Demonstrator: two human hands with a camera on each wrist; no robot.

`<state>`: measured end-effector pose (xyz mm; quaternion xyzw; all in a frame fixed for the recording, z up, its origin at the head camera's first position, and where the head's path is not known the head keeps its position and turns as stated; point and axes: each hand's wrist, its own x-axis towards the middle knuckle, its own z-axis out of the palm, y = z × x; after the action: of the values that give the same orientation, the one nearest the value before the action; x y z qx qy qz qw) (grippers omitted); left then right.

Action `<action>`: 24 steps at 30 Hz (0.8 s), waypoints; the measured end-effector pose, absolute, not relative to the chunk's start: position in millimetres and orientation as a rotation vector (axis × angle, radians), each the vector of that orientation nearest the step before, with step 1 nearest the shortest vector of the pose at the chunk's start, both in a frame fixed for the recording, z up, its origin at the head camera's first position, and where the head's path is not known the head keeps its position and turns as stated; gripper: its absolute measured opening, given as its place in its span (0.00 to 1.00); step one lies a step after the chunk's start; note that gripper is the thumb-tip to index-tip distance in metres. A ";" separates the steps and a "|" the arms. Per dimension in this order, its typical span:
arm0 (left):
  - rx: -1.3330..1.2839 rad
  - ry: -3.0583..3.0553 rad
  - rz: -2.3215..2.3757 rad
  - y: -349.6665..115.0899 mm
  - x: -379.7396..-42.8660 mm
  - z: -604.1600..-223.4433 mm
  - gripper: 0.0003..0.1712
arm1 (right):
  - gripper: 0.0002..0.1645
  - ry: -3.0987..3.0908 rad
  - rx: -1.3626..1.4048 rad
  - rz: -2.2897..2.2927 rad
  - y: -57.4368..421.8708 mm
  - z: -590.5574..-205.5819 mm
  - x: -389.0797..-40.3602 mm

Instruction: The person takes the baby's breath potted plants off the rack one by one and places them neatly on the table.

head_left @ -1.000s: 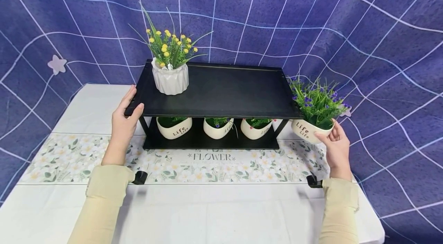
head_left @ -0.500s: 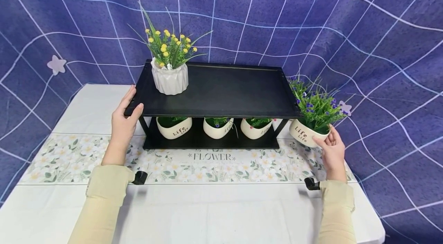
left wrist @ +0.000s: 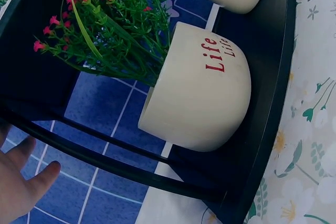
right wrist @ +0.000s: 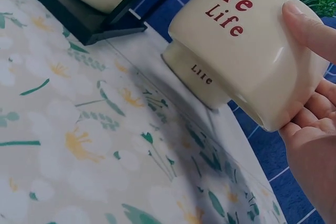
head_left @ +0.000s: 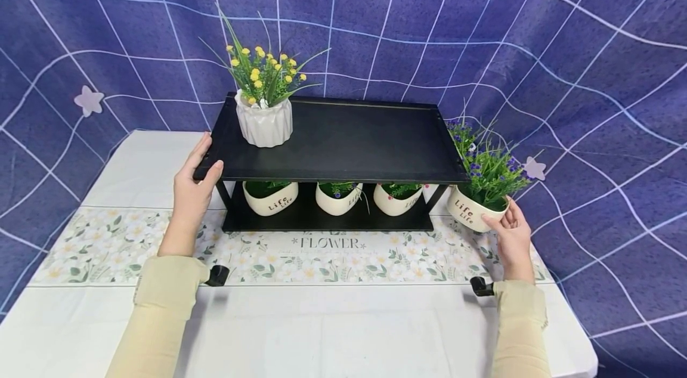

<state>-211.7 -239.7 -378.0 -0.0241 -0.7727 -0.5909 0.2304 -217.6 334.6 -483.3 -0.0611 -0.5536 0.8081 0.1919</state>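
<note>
My right hand (head_left: 513,238) holds a cream flowerpot (head_left: 468,212) marked "Life", with grass and small purple flowers, beside the rack's right end. The right wrist view shows the thumb on the pot's side and fingers beneath, the pot (right wrist: 247,51) tilted. Behind it, lower down, sits another "Life" pot (right wrist: 202,82). My left hand (head_left: 192,192) rests at the left front corner of the black two-tier rack (head_left: 370,142), thumb spread from the fingers. A white fluted pot (head_left: 266,126) with yellow flowers stands on the top tier, at left.
Several cream pots line the lower tier, among them a left one (head_left: 275,199), a middle one (head_left: 338,202) and a right one (head_left: 398,203). A floral runner (head_left: 322,265) crosses the white table (head_left: 343,330). A blue curtain (head_left: 386,20) hangs behind.
My right hand has moved slightly left and down with the flowerpot. My left hand and the rack stay in place.
</note>
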 end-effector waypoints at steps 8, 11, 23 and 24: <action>-0.078 -2.105 -1.647 -239.4 -212.0 -378.7 0.30 | 0.49 -1.623 -0.300 2.253 333.9 -487.6 -220.0; -0.077 -2.111 -1.643 -239.2 -211.5 -378.4 0.30 | 0.50 -1.656 -0.335 2.249 333.9 -489.7 -220.3; -0.073 -2.111 -1.653 -240.3 -211.9 -379.8 0.30 | 0.45 -1.652 -0.137 2.273 338.5 -502.4 -217.9; -0.073 -2.107 -1.656 -240.6 -212.2 -380.1 0.30 | 0.45 -1.652 -0.126 2.280 339.6 -503.6 -218.1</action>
<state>-212.2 -240.6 -380.1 -0.0265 -0.7652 -0.6014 0.2283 -218.1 339.6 -503.6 -0.0442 -0.5784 0.7985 0.1608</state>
